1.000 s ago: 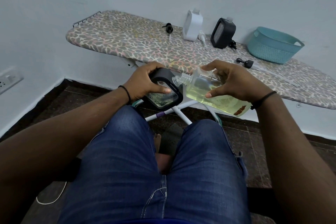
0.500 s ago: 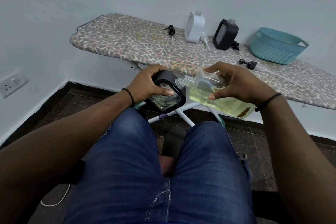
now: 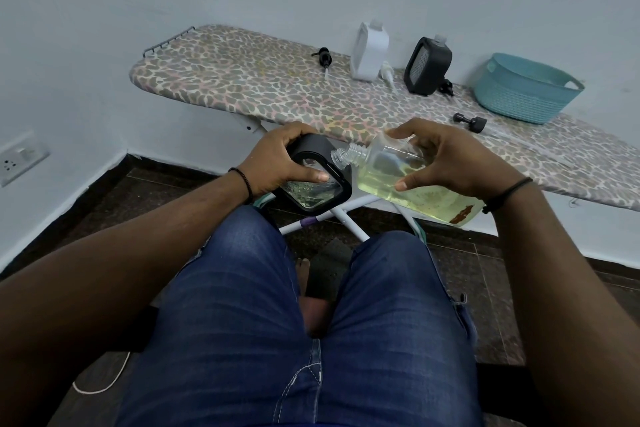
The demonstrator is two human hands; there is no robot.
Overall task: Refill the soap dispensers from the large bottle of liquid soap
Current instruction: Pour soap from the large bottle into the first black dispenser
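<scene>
Soap bottle (image 3: 408, 180) is tilting at centre frame, right hand (image 3: 450, 159) curling round it, its neck touching the black dispenser (image 3: 317, 180) that the left hand (image 3: 277, 163) is gripping. Further off on the ironing board (image 3: 242, 87), at one o'clock, white dispenser (image 3: 369, 52) and second black dispenser (image 3: 427, 68) are standing.

Pale blue walls, dark tiled floor (image 3: 485, 274) — a leopard-print ironing board (image 3: 242, 83).
</scene>
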